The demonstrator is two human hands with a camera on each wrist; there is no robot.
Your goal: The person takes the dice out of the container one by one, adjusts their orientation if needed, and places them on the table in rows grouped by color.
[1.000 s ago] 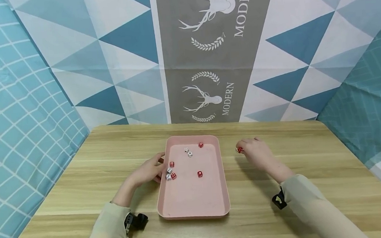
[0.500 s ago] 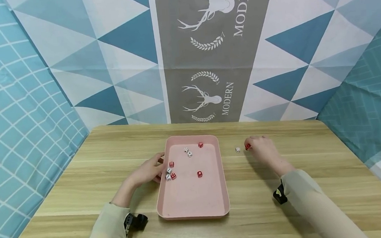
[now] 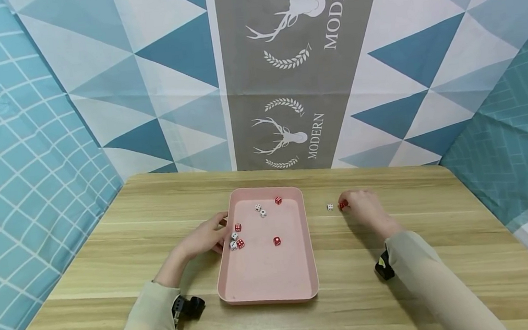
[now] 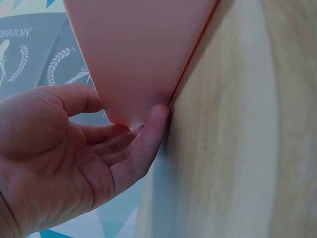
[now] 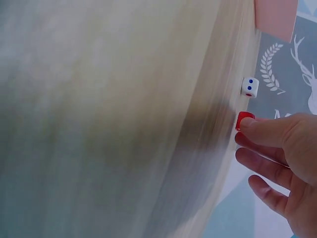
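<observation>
Dice lie in two groups on the pale wooden bench (image 3: 111, 251). The small red plastic die (image 3: 342, 205) sits on the bare bench right of centre in the head view, pinched at the fingertips of the right hand (image 3: 364, 209); the right wrist view shows a fingertip (image 5: 257, 126) pressed on its top. As a cube it has no long axis, and its upward face is hidden. Just left of it, apart from it, stands one small white die (image 3: 330, 207), showing a face with two blue pips toward the right wrist camera.

The shallow pink rectangular plastic tray (image 3: 267, 285) lies at centre frame, long axis running from the near edge toward the patterned wall. It holds seven dice: four red, three white, all in its far half. The left hand (image 3: 204, 238) rests with relaxed fingers (image 4: 148, 144) against the tray's left rim, grasping nothing.

Bare bench stretches wide on both sides of the tray and beyond the right hand toward the right edge.
</observation>
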